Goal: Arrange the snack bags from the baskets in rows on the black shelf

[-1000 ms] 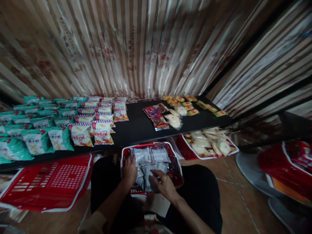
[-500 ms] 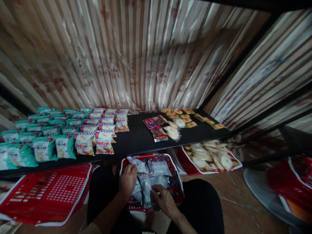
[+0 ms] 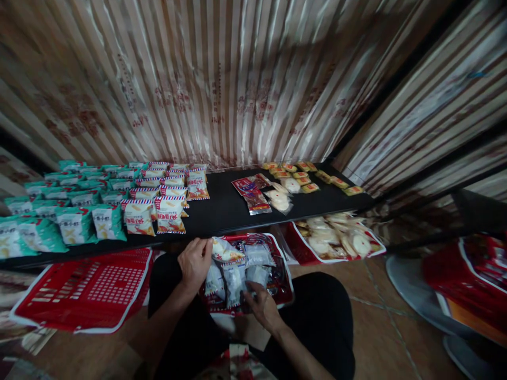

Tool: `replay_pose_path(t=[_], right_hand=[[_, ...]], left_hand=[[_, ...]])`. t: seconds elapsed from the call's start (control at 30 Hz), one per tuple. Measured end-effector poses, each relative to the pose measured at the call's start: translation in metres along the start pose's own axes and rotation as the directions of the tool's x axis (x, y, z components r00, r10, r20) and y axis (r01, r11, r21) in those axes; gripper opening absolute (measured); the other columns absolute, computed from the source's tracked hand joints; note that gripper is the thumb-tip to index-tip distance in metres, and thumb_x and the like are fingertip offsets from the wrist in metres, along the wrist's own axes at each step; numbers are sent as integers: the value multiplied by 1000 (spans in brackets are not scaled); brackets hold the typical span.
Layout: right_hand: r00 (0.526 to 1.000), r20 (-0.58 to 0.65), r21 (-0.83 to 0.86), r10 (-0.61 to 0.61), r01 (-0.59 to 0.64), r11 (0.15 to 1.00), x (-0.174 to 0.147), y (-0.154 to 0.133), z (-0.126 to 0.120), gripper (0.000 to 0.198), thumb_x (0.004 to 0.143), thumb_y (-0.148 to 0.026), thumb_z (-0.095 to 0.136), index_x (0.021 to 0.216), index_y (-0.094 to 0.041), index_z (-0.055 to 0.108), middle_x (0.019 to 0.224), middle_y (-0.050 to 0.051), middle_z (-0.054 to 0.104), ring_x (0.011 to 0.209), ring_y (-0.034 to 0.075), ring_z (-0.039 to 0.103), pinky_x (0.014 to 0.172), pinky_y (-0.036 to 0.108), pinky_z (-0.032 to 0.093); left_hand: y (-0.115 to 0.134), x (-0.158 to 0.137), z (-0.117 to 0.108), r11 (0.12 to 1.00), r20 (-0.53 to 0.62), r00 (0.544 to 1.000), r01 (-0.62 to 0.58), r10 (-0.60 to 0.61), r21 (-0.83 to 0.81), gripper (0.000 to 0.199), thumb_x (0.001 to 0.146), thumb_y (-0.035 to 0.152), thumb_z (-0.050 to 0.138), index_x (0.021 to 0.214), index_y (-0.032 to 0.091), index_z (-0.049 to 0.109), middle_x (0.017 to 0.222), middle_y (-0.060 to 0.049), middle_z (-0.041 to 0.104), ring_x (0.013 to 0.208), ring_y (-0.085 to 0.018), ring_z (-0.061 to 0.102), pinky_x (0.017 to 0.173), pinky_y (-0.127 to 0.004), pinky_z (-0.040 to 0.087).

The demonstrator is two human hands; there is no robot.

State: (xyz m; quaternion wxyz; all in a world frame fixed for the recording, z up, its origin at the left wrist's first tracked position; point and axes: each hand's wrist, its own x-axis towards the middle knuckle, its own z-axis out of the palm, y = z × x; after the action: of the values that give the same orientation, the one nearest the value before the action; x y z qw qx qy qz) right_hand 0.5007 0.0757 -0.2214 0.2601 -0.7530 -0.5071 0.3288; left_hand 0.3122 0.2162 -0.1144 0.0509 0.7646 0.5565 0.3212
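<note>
A red basket (image 3: 291,287) with a white rim rests between my knees, filled with small snack bags. At its left edge, my left hand (image 3: 196,262) has its fingers closed on the end of a snack bag (image 3: 227,250), whose orange-and-white printed front faces up. My right hand (image 3: 261,305) is over the near right part of the basket, fingers curled close to a silvery snack bag (image 3: 234,282) lying back side up. What those fingers hold, if anything, is too dark to make out. Other silvery bags and dark red packets lie around both hands.
On the black shelf (image 3: 216,211) ahead stand rows of green bags (image 3: 109,221) and striped-edge snack bags (image 3: 171,214). Further right are red packets (image 3: 255,200), white round snacks (image 3: 278,200) and yellow packets (image 3: 311,188). More red baskets (image 3: 119,282) stand below and to the right.
My left hand has moved up and left relative to the basket, and the snack bag by it now shows its orange front. My right hand stays over the near right part.
</note>
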Motion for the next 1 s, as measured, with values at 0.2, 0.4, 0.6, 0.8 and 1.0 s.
replay_pose_path(t=[0.2, 0.4, 0.6, 0.8, 1.0], right_hand=[[996, -43, 488, 84, -53, 871, 1, -35, -15, 67, 76, -56, 55, 130, -16, 47, 120, 14, 62, 109, 28, 59, 93, 43, 47], [991, -111, 538, -68, 118, 835, 4, -68, -42, 76, 73, -51, 64, 137, -21, 37, 132, 11, 53, 119, 26, 52, 103, 44, 38], [892, -153, 34, -426, 435, 900, 5, -76, -52, 54, 78, -46, 64, 125, -22, 54, 122, 12, 60, 119, 28, 49, 103, 48, 36], [927, 59, -109, -370, 375, 921, 0, -79, -45, 74, 74, -51, 65, 135, -17, 43, 122, 17, 58, 113, 31, 54, 95, 46, 44], [963, 14, -23, -270, 270, 963, -5, -74, -39, 67, 77, -45, 62, 136, -19, 41, 120, 14, 61, 106, 29, 60, 88, 41, 48]], left_hand=[[4, -2, 2, 769, 281, 875, 481, -394, -421, 45, 84, 51, 42, 55, 19, 52, 52, 3, 53, 51, -11, 49, 52, -22, 32], [12, -9, -1, 735, 441, 794, 582, -419, -348, 43, 83, 51, 42, 55, 19, 51, 50, 3, 53, 49, -11, 49, 51, -22, 31], [29, -11, -21, 993, 360, 927, 119, -101, -26, 37, 88, 39, 42, 63, 18, 60, 68, -1, 63, 63, -13, 56, 56, -23, 28], [51, -16, -22, 999, 423, 905, -49, 45, -3, 38, 90, 36, 42, 63, 19, 62, 68, -1, 64, 66, -13, 58, 58, -24, 30], [65, -8, -29, 982, 443, 877, -182, 187, -54, 38, 90, 33, 41, 62, 19, 62, 64, -1, 63, 61, -12, 56, 56, -24, 29]])
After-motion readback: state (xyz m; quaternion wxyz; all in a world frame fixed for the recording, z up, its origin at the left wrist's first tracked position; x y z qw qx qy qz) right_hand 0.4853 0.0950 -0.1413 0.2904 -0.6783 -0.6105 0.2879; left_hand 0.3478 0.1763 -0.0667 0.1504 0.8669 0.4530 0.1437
